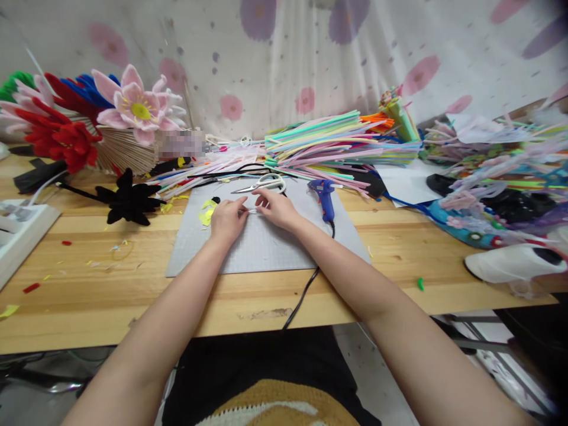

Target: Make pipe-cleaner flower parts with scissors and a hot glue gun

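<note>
My left hand (228,220) and my right hand (277,208) are close together over a grey cutting mat (266,257). Between their fingertips runs a thin white strand (252,210), pinched at both ends; its exact kind is too small to make out. Just beyond the fingers lies a pair of scissors with white handles (271,182), blades pointing left. Yellow scraps (205,214) sit beside my left hand, a small black piece at their upper edge. To the right of my right hand, a blue glue gun (325,201) rests on the mat, its black cord trailing toward the table's front edge.
Bundles of pastel pipe cleaners (328,139) are piled at the back. Fuzzy flowers, pink (137,109), red (66,139) and black (126,198), stand or lie at left, near a white power strip (22,236). A white device (510,263) lies at right.
</note>
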The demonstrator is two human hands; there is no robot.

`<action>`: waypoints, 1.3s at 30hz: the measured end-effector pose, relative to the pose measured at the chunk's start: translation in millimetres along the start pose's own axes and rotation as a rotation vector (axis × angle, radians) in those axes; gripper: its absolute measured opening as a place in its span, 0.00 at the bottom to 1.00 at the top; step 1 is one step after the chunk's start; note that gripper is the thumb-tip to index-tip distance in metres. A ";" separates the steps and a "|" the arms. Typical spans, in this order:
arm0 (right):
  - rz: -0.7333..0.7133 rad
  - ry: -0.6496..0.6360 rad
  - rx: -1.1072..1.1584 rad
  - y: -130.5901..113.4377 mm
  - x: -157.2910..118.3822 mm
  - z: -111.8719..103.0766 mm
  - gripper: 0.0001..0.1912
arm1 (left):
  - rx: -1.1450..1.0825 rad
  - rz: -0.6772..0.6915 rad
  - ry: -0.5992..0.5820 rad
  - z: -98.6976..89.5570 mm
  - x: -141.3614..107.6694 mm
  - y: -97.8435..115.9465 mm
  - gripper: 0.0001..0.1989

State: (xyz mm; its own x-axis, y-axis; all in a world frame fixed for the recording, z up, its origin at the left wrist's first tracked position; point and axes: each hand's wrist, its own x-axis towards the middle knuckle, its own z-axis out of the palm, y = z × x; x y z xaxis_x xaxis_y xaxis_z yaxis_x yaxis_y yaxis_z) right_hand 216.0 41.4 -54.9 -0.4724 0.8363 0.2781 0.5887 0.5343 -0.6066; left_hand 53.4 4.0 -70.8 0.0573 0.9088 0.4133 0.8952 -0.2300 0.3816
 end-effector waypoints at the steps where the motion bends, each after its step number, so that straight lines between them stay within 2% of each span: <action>1: -0.026 0.000 0.000 1.1 2.1 4.1 0.23 | -0.001 -0.005 -0.004 -0.4 -0.4 -0.1 0.19; 4: -0.039 0.028 -0.005 8.5 3.1 12.4 0.22 | -0.016 -0.008 -0.012 -1.3 -1.1 -0.8 0.20; 9: -0.008 0.077 0.056 17.1 -1.5 13.8 0.21 | -0.043 0.007 -0.018 -0.5 -0.7 -1.3 0.22; 16: 0.005 0.058 0.117 16.5 -3.5 14.5 0.23 | -0.040 0.013 -0.045 0.3 0.5 -0.8 0.20; 22: 0.013 0.069 0.074 15.4 -3.7 14.5 0.21 | -0.051 0.015 -0.047 0.9 0.6 -1.4 0.21; 30: 0.058 0.091 0.138 16.6 -4.8 14.1 0.19 | -0.055 0.001 -0.052 0.2 -0.3 -1.5 0.21; 39: 0.117 0.203 0.165 21.9 -5.8 9.5 0.21 | -0.017 -0.048 -0.024 -3.3 -0.9 0.3 0.20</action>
State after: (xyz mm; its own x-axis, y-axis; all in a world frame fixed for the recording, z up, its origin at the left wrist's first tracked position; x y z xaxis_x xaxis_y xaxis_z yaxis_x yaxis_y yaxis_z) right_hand 225.4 47.1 -76.9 -0.2562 0.9076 0.3326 0.5088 0.4192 -0.7519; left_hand 52.1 2.0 -68.3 0.0252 0.9268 0.3747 0.8896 -0.1918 0.4145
